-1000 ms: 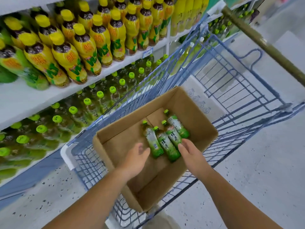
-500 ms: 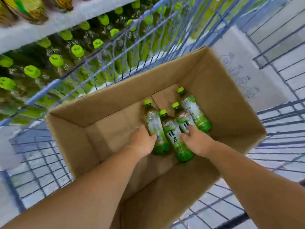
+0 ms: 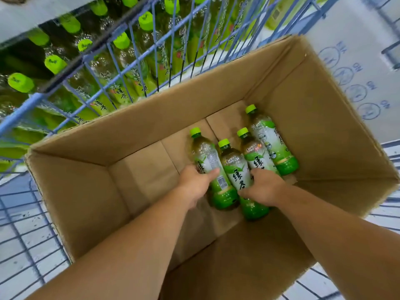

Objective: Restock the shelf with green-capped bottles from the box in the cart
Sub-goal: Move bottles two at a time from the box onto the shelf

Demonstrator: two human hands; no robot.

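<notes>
Down inside the cardboard box (image 3: 86, 202) in the cart (image 3: 28, 101), four green-capped bottles (image 3: 275, 144) lie side by side. The left hand (image 3: 194, 182) holds the leftmost bottle (image 3: 205, 156), and the right hand (image 3: 265, 188) curls round a middle bottle (image 3: 256, 156).

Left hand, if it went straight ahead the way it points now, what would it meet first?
The left hand is touching the leftmost bottle, fingers curled over its body, so that bottle comes first. Past it, probably the neighbouring bottles, though depth is unclear.
</notes>
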